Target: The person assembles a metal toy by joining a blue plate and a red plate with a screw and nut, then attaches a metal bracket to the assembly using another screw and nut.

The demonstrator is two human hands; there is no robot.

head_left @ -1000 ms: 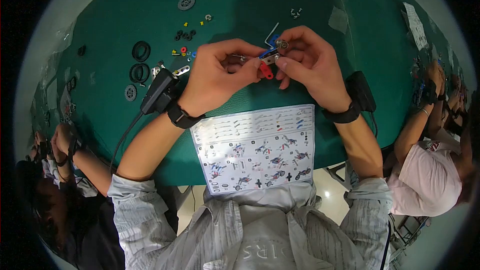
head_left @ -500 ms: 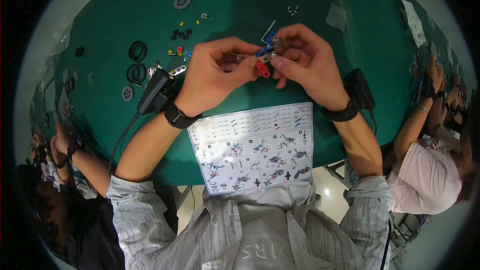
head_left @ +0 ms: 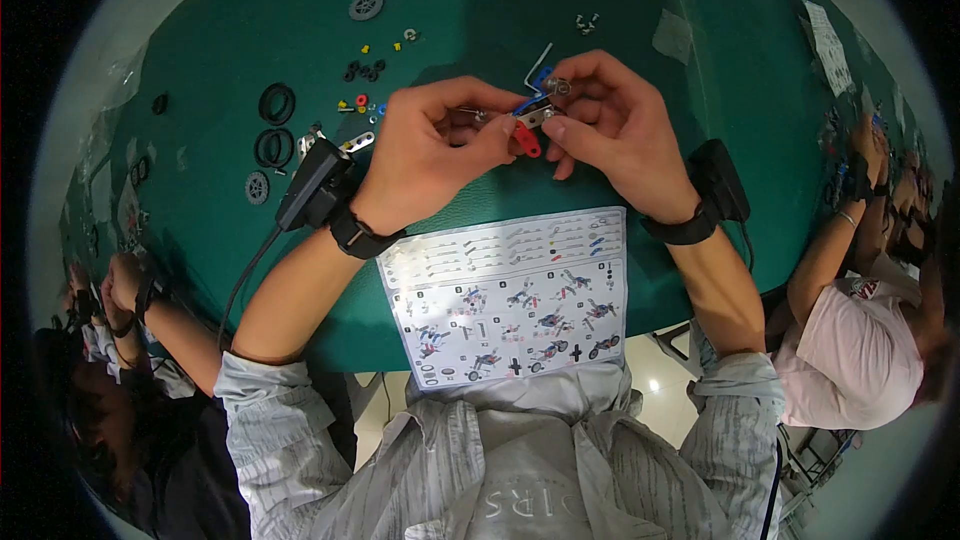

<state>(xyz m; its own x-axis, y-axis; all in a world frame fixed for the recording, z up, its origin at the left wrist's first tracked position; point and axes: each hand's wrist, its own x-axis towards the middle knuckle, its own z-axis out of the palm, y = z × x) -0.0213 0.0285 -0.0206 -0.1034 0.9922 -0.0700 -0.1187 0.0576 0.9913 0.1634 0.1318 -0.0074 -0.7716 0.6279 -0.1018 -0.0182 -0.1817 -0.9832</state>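
My left hand (head_left: 435,150) pinches a small toy model assembly (head_left: 527,138) made of red, blue and silver perforated pieces. My right hand (head_left: 618,130) closes on the other end of it, with its thumb and fingertips at a silver part. A red piece sticks out below the fingers, and a blue piece shows above them. Just beyond, an L-shaped hex key (head_left: 540,66) lies or stands out near the blue piece. Parts of the assembly are hidden by my fingers. Below both hands, a printed instruction sheet (head_left: 510,300) rests at the table's near edge.
Black tyres (head_left: 275,103), grey wheels (head_left: 366,6), black small parts (head_left: 364,71) and silver strips (head_left: 357,142) lie left on the green table (head_left: 480,30). Screws (head_left: 587,24) sit at the back. Other people work at both sides; one wears a pink shirt (head_left: 850,350).
Almost nothing differs. Both hands keep their hold on the assembly, with only slight shifts of the fingers.
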